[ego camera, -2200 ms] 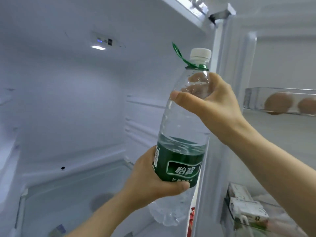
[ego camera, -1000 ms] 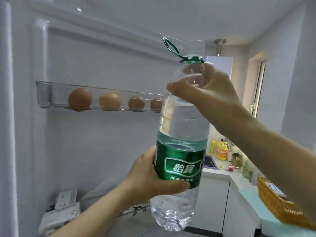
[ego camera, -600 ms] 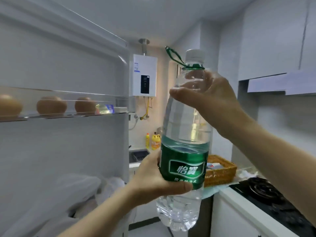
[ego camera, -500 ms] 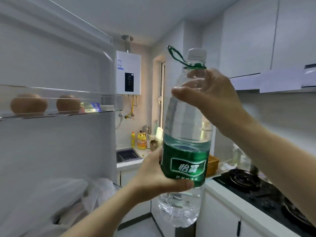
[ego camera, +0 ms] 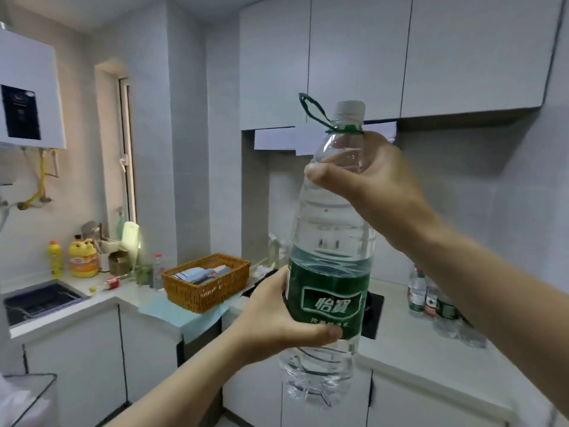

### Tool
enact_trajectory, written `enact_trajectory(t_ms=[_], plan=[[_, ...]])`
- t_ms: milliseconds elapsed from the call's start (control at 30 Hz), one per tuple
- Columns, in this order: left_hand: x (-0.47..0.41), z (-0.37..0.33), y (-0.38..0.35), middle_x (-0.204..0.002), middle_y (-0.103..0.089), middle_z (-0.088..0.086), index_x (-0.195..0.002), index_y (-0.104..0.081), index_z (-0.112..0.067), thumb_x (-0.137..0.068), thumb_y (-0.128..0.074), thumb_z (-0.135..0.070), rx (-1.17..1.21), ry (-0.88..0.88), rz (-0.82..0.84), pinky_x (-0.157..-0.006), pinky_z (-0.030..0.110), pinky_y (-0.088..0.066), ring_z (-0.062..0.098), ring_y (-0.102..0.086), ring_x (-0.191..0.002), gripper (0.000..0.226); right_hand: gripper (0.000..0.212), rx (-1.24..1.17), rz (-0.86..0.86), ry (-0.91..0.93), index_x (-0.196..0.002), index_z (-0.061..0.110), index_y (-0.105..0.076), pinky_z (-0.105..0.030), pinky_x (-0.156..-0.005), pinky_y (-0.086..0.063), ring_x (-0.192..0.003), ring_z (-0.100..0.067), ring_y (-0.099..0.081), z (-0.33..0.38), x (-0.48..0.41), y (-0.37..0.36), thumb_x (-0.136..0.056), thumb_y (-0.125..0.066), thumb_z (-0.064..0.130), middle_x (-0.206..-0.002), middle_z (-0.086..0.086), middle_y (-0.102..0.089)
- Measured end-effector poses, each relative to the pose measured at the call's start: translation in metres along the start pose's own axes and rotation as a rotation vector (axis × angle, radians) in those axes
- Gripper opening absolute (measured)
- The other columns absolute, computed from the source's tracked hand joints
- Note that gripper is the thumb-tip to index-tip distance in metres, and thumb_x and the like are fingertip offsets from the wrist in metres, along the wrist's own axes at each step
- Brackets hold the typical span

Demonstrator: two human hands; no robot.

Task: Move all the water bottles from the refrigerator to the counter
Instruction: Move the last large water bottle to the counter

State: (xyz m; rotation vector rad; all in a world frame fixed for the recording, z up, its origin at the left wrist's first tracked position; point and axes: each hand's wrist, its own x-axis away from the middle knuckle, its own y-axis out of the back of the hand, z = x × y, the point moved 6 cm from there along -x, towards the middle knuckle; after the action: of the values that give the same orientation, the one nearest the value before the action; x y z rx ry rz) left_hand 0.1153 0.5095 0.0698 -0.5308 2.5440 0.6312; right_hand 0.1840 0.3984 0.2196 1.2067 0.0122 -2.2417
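The large water bottle (ego camera: 332, 223) was held upright in the air between both hands, above the edge of the counter (ego camera: 412, 346) and not resting on it. The left hand (ego camera: 277, 322) was wrapped round the lower body at the green label (ego camera: 329, 303), with the thumb across the front. The right hand (ego camera: 375, 180) gripped the shoulder just under the neck, where a green carry loop (ego camera: 311, 107) stuck out beside the white cap (ego camera: 349, 107). Below the right forearm, a cluster of smaller bottles (ego camera: 420, 292) stood on the counter near the wall. A black cooktop (ego camera: 374, 315) lay directly behind the held bottle. Beyond the left hand sat a wicker basket (ego camera: 206, 282) with papers in it, on a pale blue mat (ego camera: 175, 312). Further out on that side were yellow detergent bottles (ego camera: 83, 257) and a sink (ego camera: 40, 300). Grey wall cabinets (ego camera: 354, 57) hung above the right hand.
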Motion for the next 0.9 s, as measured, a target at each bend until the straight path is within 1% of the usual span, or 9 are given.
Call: enact_trajectory(t_ms=[67, 167, 267, 433, 500, 600, 700, 767, 900], plan=[[-0.011, 0.001, -0.019, -0.114, -0.071, 0.006, -0.12, -0.058, -0.015, -0.06, -0.086, -0.025, 0.055, -0.016, 0.032, -0.094, 0.046, -0.053, 0.022, -0.067, -0.109, 0.067, 0.048, 0.046, -0.035, -0.012, -0.11, 0.016, -0.061, -0.025, -0.076, -0.055, -0.085, -0.005, -0.068, -0.003, 0.003, 0.019, -0.072, -0.081, 0.037, -0.095, 0.004, -0.07], [-0.031, 0.002, -0.047, -0.117, -0.07, 0.009, -0.124, -0.056, -0.013, -0.062, -0.087, -0.027, 0.1, -0.036, 0.1, -0.096, 0.051, -0.051, 0.026, -0.066, -0.111, 0.071, 0.042, 0.087, -0.087, -0.025, -0.109, 0.021, -0.06, -0.019, -0.072, -0.054, -0.082, -0.001, -0.067, -0.011, 0.005, 0.048, -0.074, -0.081, 0.032, -0.09, 0.009, -0.069], [-0.053, 0.001, -0.071, -0.116, -0.07, 0.006, -0.123, -0.057, -0.016, -0.059, -0.087, -0.031, 0.111, -0.048, 0.128, -0.095, 0.05, -0.052, 0.024, -0.067, -0.11, 0.072, 0.043, 0.132, -0.127, -0.033, -0.108, 0.023, -0.059, -0.018, -0.072, -0.052, -0.082, -0.001, -0.066, -0.02, 0.001, 0.077, -0.073, -0.081, 0.034, -0.089, 0.011, -0.068], [-0.088, 0.003, -0.105, -0.114, -0.072, 0.004, -0.118, -0.06, -0.02, -0.058, -0.086, -0.033, 0.116, -0.07, 0.151, -0.095, 0.049, -0.052, 0.022, -0.067, -0.109, 0.067, 0.045, 0.143, -0.159, -0.049, -0.11, 0.019, -0.06, -0.013, -0.066, -0.05, -0.081, 0.0, -0.065, -0.045, -0.012, 0.112, -0.073, -0.081, 0.033, -0.088, 0.011, -0.068], [-0.101, 0.008, -0.116, -0.113, -0.072, 0.003, -0.119, -0.06, -0.019, -0.057, -0.087, -0.034, 0.131, -0.068, 0.151, -0.096, 0.048, -0.052, 0.021, -0.068, -0.109, 0.069, 0.042, 0.147, -0.159, -0.047, -0.108, 0.02, -0.061, -0.014, -0.068, -0.05, -0.081, -0.001, -0.065, -0.057, -0.017, 0.122, -0.073, -0.081, 0.031, -0.088, 0.01, -0.068], [-0.119, 0.017, -0.133, -0.113, -0.072, 0.002, -0.119, -0.059, -0.017, -0.056, -0.088, -0.033, 0.154, -0.065, 0.165, -0.095, 0.047, -0.053, 0.02, -0.068, -0.108, 0.071, 0.042, 0.167, -0.172, -0.051, -0.107, 0.019, -0.061, -0.018, -0.072, -0.051, -0.084, -0.005, -0.066, -0.077, -0.023, 0.138, -0.073, -0.081, 0.031, -0.09, 0.009, -0.068], [-0.138, 0.026, -0.15, -0.112, -0.073, 0.002, -0.118, -0.06, -0.015, -0.058, -0.087, -0.028, 0.172, -0.071, 0.194, -0.094, 0.043, -0.055, 0.018, -0.069, -0.106, 0.067, 0.042, 0.188, -0.184, -0.066, -0.108, 0.017, -0.06, -0.013, -0.068, -0.052, -0.081, -0.003, -0.066, -0.097, -0.029, 0.152, -0.073, -0.08, 0.03, -0.09, 0.008, -0.068], [-0.153, 0.035, -0.159, -0.111, -0.073, 0.002, -0.117, -0.061, -0.017, -0.058, -0.087, -0.027, 0.18, -0.07, 0.202, -0.094, 0.044, -0.054, 0.018, -0.069, -0.106, 0.065, 0.043, 0.2, -0.193, -0.076, -0.109, 0.017, -0.06, -0.01, -0.066, -0.05, -0.079, 0.0, -0.064, -0.112, -0.035, 0.16, -0.074, -0.08, 0.03, -0.089, 0.009, -0.067], [-0.185, 0.058, -0.172, -0.109, -0.073, 0.0, -0.114, -0.061, -0.02, -0.057, -0.088, -0.028, 0.177, -0.068, 0.236, -0.093, 0.045, -0.055, 0.017, -0.069, -0.104, 0.064, 0.046, 0.252, -0.236, -0.098, -0.111, 0.018, -0.059, -0.012, -0.068, -0.05, -0.083, -0.002, -0.065, -0.145, -0.049, 0.172, -0.072, -0.081, 0.033, -0.095, 0.007, -0.069]])
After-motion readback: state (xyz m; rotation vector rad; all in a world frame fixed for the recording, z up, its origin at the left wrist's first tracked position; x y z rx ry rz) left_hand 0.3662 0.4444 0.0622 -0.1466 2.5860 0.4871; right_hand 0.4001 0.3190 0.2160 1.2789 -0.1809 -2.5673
